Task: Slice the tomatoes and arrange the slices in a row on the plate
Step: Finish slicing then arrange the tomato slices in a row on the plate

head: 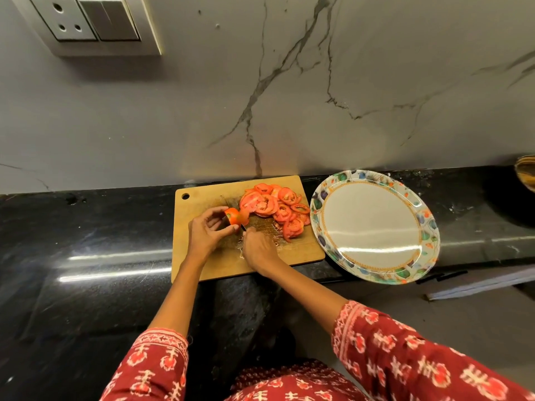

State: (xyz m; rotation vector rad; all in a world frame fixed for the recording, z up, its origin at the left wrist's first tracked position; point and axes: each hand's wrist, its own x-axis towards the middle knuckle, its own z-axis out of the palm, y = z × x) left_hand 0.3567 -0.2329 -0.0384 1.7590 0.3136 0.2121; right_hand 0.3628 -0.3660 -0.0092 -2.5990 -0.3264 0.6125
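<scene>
On a wooden cutting board [301, 254], my left hand [207, 231] holds a small tomato end piece [232, 217] between thumb and fingers. My right hand [257, 248] grips a knife whose handle is hidden in the fist. The knife blade [228, 201] runs along the cut face of the tomato piece and is mostly hidden. A pile of several red tomato slices [276, 208] lies on the board's far right part. To the right of the board sits an oval floral-rimmed plate [373, 180] with nothing on it.
The board and plate rest on a black stone counter [101, 247] against a marble-patterned wall. A wall socket and switch panel [92, 21] hangs at the upper left. A brownish object [527, 172] shows at the right edge. The plate overhangs the counter's front edge.
</scene>
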